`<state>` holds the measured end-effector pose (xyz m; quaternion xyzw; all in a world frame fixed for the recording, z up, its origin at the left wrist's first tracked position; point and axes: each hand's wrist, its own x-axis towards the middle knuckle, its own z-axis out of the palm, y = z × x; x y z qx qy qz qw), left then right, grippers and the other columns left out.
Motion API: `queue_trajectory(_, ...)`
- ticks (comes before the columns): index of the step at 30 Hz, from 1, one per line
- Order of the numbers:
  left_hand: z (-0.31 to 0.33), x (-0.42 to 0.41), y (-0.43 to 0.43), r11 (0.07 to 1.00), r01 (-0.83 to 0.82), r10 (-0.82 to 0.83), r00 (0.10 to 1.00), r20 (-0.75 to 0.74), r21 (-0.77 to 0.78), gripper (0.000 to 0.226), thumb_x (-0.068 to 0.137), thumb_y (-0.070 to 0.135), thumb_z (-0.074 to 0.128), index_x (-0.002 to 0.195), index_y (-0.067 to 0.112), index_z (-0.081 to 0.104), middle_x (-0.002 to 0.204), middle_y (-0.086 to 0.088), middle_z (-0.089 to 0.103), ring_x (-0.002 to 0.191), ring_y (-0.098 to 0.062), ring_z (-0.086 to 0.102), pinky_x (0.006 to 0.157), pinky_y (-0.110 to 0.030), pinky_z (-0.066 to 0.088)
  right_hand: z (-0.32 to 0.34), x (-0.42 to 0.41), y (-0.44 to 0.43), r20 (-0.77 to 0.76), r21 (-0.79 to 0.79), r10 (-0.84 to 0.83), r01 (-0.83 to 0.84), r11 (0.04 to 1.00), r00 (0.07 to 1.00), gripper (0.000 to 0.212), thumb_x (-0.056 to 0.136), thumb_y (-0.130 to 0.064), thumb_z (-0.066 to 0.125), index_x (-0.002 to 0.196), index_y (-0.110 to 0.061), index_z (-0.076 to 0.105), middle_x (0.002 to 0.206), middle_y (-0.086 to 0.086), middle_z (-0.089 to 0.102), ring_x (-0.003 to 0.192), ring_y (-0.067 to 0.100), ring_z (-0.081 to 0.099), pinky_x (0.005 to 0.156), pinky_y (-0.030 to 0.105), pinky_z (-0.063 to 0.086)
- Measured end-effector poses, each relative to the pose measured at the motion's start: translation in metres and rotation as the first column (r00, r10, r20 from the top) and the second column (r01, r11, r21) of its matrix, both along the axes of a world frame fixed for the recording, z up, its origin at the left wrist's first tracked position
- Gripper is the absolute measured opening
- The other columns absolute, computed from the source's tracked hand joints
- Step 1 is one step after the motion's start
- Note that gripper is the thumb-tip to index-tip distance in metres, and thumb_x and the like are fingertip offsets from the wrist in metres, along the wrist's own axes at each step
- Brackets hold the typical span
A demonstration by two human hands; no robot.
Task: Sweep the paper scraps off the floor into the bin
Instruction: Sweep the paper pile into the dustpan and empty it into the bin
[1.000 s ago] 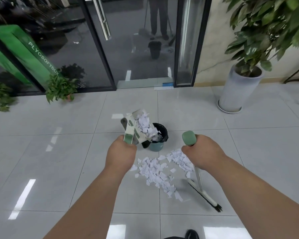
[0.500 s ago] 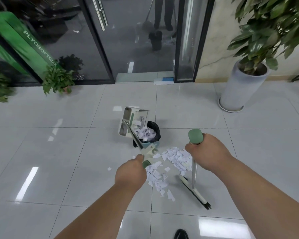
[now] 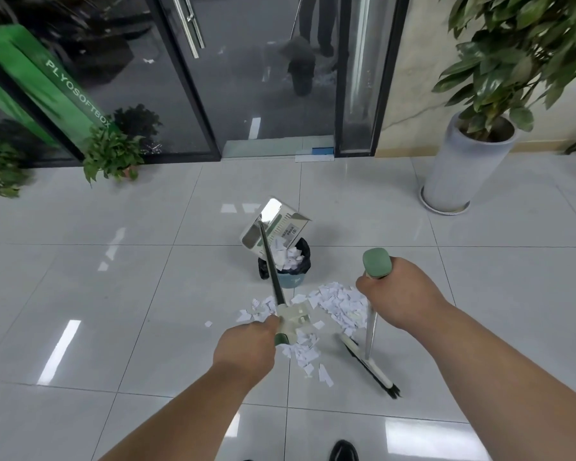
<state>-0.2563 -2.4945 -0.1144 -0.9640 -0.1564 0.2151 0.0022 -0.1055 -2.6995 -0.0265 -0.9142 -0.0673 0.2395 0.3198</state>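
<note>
My left hand [image 3: 245, 352] grips the long handle of a metal dustpan [image 3: 273, 227], which is tipped over a small blue bin [image 3: 291, 281] lined with a black bag. White scraps lie in the bin's mouth. My right hand [image 3: 396, 294] holds the green-topped broom [image 3: 369, 331] upright, its brush head resting on the tiles. A heap of white paper scraps [image 3: 336, 302] covers the floor between the bin and my hands, with a few loose bits nearer my feet.
A tall grey planter [image 3: 463, 168] with a leafy tree stands at the right by the wall. Glass doors [image 3: 263, 78] close off the far side, with small potted plants [image 3: 110, 154] at the left. My shoe tip [image 3: 345, 452] shows at the bottom edge.
The dustpan, held close to me and full of scraps a second ago, has swung out and tipped over the bin, and its load has dropped in. The broom has stayed in place.
</note>
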Motion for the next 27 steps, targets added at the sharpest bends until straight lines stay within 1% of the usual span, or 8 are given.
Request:
queue_trajectory(3,0.006,-0.004,0.0,1.0,0.011,-0.011,1.0,0.001,0.028,0.056,0.093,0.011,0.046,0.146,0.026,0.04,0.11,-0.001,0.07,0.091,-0.03,0.066,0.073,-0.032,0.048,0.0,0.0,-0.005,0.001,0.003,-0.001,0.001,1.0,1.0,0.025,0.079,-0.025,0.056,0.065,-0.019,0.037,0.054,-0.005,0.038,0.053,0.021,0.031,0.051,0.028,0.029)
queue_trajectory(6,0.012,-0.007,-0.002,0.999,-0.007,0.006,1.0,0.024,0.038,0.052,0.093,0.012,0.047,0.143,0.026,0.041,0.106,-0.001,0.069,0.081,-0.031,0.06,0.065,-0.03,0.041,0.0,-0.002,-0.009,0.001,0.006,-0.003,0.003,1.0,1.0,0.025,0.079,-0.026,0.056,0.064,-0.019,0.036,0.053,-0.005,0.037,0.052,0.02,0.031,0.051,0.027,0.029)
queue_trajectory(8,0.015,-0.009,-0.002,0.999,-0.018,0.016,0.999,0.036,0.048,0.049,0.093,0.012,0.048,0.14,0.026,0.043,0.103,-0.002,0.068,0.076,-0.03,0.056,0.064,-0.03,0.04,0.0,-0.003,-0.01,0.001,0.004,0.003,-0.003,1.0,1.0,0.026,0.08,-0.026,0.056,0.064,-0.019,0.036,0.052,-0.005,0.036,0.051,0.02,0.031,0.05,0.027,0.029)
queue_trajectory(13,0.025,-0.019,0.002,0.995,-0.059,0.053,0.996,0.068,0.082,0.044,0.097,0.014,0.046,0.14,0.024,0.043,0.097,-0.002,0.063,0.079,-0.029,0.061,0.064,-0.03,0.037,0.0,-0.005,-0.012,0.003,0.003,0.01,-0.01,1.0,1.0,0.026,0.08,-0.026,0.056,0.064,-0.019,0.037,0.053,-0.005,0.038,0.051,0.021,0.032,0.051,0.027,0.029)
queue_trajectory(17,0.03,-0.026,0.006,0.985,-0.17,0.168,0.978,0.122,0.011,0.034,0.098,0.015,0.046,0.131,0.024,0.046,0.081,0.004,0.052,0.071,-0.025,0.053,0.06,-0.029,0.038,-0.001,-0.006,-0.014,-0.001,0.013,-0.006,0.007,1.0,1.0,0.024,0.08,-0.026,0.056,0.064,-0.018,0.04,0.054,-0.003,0.041,0.052,0.021,0.035,0.052,0.027,0.031)
queue_trajectory(19,0.032,-0.032,0.006,0.962,-0.265,0.273,0.948,0.165,-0.065,0.028,0.098,0.018,0.047,0.125,0.025,0.047,0.075,0.005,0.05,0.07,-0.025,0.052,0.058,-0.03,0.038,0.002,-0.005,-0.016,0.031,0.023,-0.041,0.041,0.999,0.999,0.024,0.081,-0.026,0.057,0.063,-0.017,0.042,0.055,-0.001,0.047,0.053,0.023,0.039,0.052,0.028,0.033)
queue_trajectory(22,0.033,-0.046,0.005,0.903,-0.399,0.426,0.878,0.218,-0.16,0.01,0.098,0.018,0.047,0.106,0.022,0.043,0.069,0.005,0.05,0.067,-0.026,0.054,0.055,-0.031,0.038,0.009,-0.001,-0.02,0.11,0.006,-0.079,0.079,0.997,0.991,0.023,0.082,-0.027,0.057,0.064,-0.016,0.046,0.059,0.003,0.055,0.055,0.025,0.046,0.053,0.028,0.035)
queue_trajectory(27,0.03,-0.07,0.006,0.764,-0.59,0.642,0.735,0.218,-0.263,0.011,0.092,0.01,0.048,0.096,0.019,0.045,0.071,-0.003,0.06,0.061,-0.024,0.056,0.052,-0.031,0.038,0.015,0.004,-0.022,0.232,-0.078,-0.027,0.046,0.996,0.972,0.023,0.084,-0.025,0.054,0.065,-0.015,0.046,0.057,0.004,0.052,0.052,0.024,0.045,0.05,0.028,0.031)
